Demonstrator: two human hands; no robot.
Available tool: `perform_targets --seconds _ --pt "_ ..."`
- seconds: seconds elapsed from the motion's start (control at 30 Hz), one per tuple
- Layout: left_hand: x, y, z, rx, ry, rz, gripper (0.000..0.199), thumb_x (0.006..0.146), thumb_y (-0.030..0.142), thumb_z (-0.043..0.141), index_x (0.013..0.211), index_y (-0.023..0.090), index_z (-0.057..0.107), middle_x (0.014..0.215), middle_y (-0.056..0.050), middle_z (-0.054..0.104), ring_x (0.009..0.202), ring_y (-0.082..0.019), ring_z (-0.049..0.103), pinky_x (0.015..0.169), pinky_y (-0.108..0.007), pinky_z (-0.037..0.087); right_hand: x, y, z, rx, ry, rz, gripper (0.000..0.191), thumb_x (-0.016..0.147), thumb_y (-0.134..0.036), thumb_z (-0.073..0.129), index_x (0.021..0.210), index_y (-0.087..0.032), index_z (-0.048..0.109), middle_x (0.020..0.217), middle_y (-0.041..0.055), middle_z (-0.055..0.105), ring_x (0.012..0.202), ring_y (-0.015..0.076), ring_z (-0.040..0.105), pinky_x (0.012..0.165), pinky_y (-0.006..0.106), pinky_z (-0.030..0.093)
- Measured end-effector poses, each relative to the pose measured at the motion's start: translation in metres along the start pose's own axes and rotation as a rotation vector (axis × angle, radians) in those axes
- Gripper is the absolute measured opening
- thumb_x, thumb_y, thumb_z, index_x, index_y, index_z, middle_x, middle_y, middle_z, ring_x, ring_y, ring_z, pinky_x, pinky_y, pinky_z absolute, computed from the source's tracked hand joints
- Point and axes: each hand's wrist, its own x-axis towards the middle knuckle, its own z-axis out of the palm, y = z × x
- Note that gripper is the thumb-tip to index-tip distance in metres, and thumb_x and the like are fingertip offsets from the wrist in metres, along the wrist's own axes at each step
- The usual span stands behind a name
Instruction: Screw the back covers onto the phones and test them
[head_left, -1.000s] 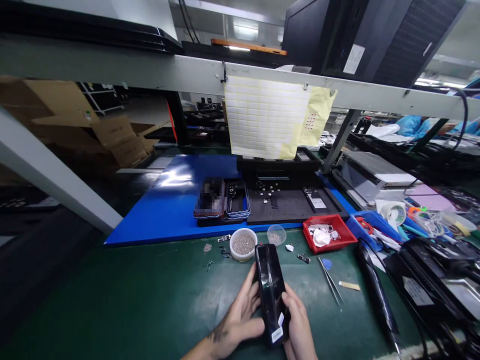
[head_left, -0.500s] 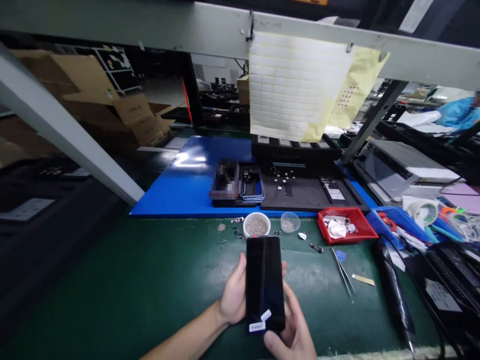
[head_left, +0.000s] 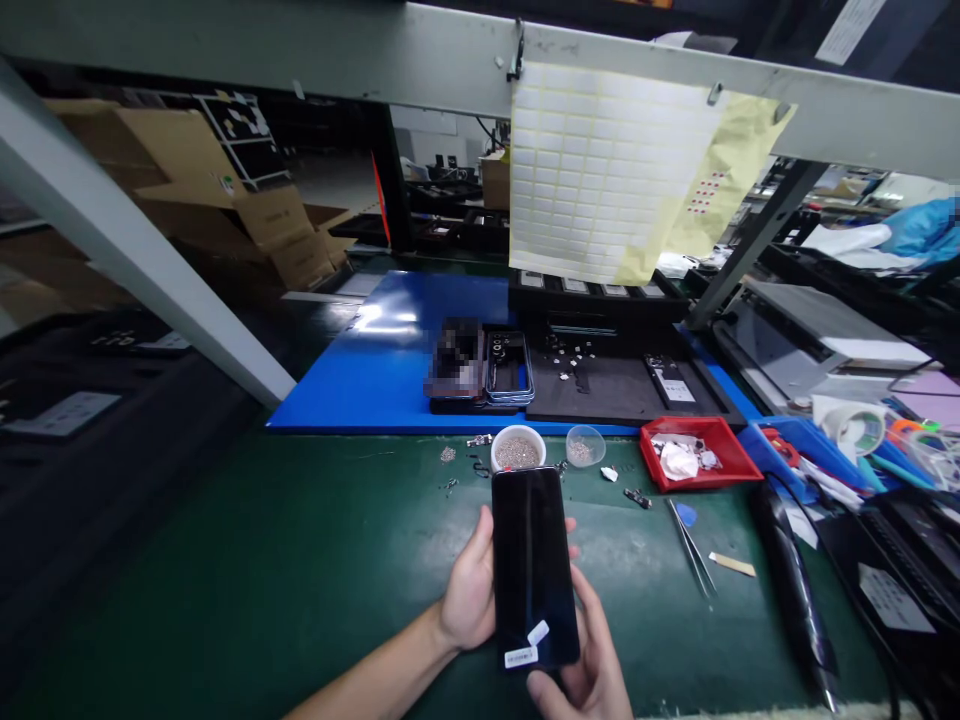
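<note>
A black phone (head_left: 532, 560), its dark screen facing up, is held over the green mat, with two small white labels (head_left: 523, 656) near its lower end. My left hand (head_left: 470, 590) grips its left edge, thumb along the side. On the right edge and lower corner is my right hand (head_left: 589, 650), its fingertips showing past the far side and its thumb by the bottom edge. Just beyond the phone's top stands a white round tub (head_left: 517, 450) of tiny screws, beside a clear cup (head_left: 585, 447) holding more of them.
A red tray (head_left: 701, 452) with white scraps, tweezers (head_left: 691, 550) and a black electric screwdriver (head_left: 795, 590) lie to the right. Behind, a blue board (head_left: 360, 370) carries phone frames (head_left: 510, 368) and a black tray (head_left: 600, 395). Label sheets (head_left: 607, 170) hang from the shelf beam.
The view has shifted slightly, so the surroundings appear a little further right. The phone has tilted slightly, its lower end swinging right, still in both hands.
</note>
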Motion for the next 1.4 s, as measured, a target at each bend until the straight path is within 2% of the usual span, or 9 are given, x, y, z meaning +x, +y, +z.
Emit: perform_targets --seconds 0.23,0.4,0.6,0.73,0.83,0.97,1.03,1.13,1.4 --pt "-0.002 0.0 0.001 0.026 -0.015 0.0 0.087 0.09 0.061 0.0 0.135 0.001 0.043 0.122 -0.024 0.059 0.11 -0.028 0.057 0.099 -0.041 0.034 -0.001 -0.004 0.004 0.001 0.083 0.059 0.092 0.064 -0.019 0.079 0.139 -0.027 0.027 0.14 0.0115 0.049 0.127 0.0271 0.046 0.096 0.03 0.047" --pt "-0.002 0.0 0.002 0.045 -0.013 0.002 0.081 0.091 0.065 0.014 0.136 0.004 0.042 0.121 -0.023 0.06 0.109 -0.029 0.057 0.104 -0.043 0.03 0.0 -0.006 0.006 0.023 0.134 0.101 0.094 0.059 -0.014 0.08 0.138 -0.025 0.031 0.138 0.0129 0.05 0.128 0.0305 0.045 0.097 0.035 0.046" --pt "-0.001 -0.001 -0.001 0.043 -0.007 0.02 0.076 0.091 0.065 0.024 0.136 0.006 0.044 0.13 -0.019 0.054 0.117 -0.032 0.051 0.107 -0.047 0.027 0.003 -0.01 0.008 0.097 0.112 0.063 0.087 0.06 -0.017 0.082 0.134 -0.026 0.038 0.141 0.0104 0.047 0.13 0.0276 0.041 0.099 0.033 0.044" --pt "0.0 -0.001 -0.004 0.075 0.024 0.062 0.065 0.091 0.058 0.038 0.133 0.009 0.049 0.142 -0.013 0.044 0.129 -0.033 0.039 0.11 -0.047 0.026 0.012 -0.022 0.008 0.224 0.031 0.102 0.095 0.057 -0.025 0.084 0.136 -0.027 0.031 0.132 0.0142 0.055 0.119 0.0307 0.054 0.09 0.038 0.048" --pt "-0.001 0.0 -0.008 0.124 0.127 0.142 0.055 0.087 0.051 0.055 0.126 0.012 0.056 0.136 -0.014 0.051 0.126 -0.036 0.042 0.108 -0.049 0.03 0.017 -0.028 0.005 0.311 0.021 0.129 0.097 0.053 -0.032 0.085 0.134 -0.024 0.034 0.124 0.0157 0.061 0.107 0.0326 0.061 0.084 0.041 0.048" --pt "-0.001 0.001 -0.013 0.147 0.26 0.235 0.043 0.083 0.041 0.065 0.119 0.017 0.062 0.123 -0.012 0.061 0.118 -0.035 0.05 0.103 -0.05 0.036 0.02 -0.031 0.001 0.384 0.048 0.18 0.086 0.053 -0.033 0.084 0.13 -0.024 0.045 0.111 0.0116 0.067 0.089 0.0269 0.066 0.069 0.033 0.05" --pt "-0.001 0.001 -0.014 0.145 0.287 0.257 0.043 0.08 0.04 0.069 0.118 0.02 0.063 0.119 -0.009 0.064 0.117 -0.034 0.052 0.103 -0.049 0.036 0.02 -0.031 -0.001 0.435 0.051 0.196 0.082 0.053 -0.026 0.084 0.128 -0.024 0.049 0.109 0.0103 0.067 0.074 0.0197 0.064 0.057 0.026 0.047" --pt "0.0 0.001 -0.015 0.159 0.307 0.266 0.049 0.076 0.039 0.073 0.121 0.023 0.061 0.115 -0.008 0.066 0.116 -0.034 0.053 0.104 -0.048 0.036 0.02 -0.031 -0.002 0.503 0.048 0.2 0.082 0.051 -0.018 0.085 0.126 -0.024 0.052 0.11 0.0103 0.067 0.06 0.0113 0.057 0.051 0.02 0.043" --pt "-0.001 0.001 -0.019 0.247 0.318 0.286 0.054 0.074 0.04 0.073 0.122 0.021 0.059 0.117 -0.01 0.065 0.12 -0.035 0.048 0.101 -0.046 0.039 0.02 -0.034 -0.003 0.546 0.05 0.206 0.08 0.051 -0.019 0.086 0.125 -0.028 0.055 0.106 0.0079 0.068 0.058 0.009 0.054 0.05 0.018 0.041"
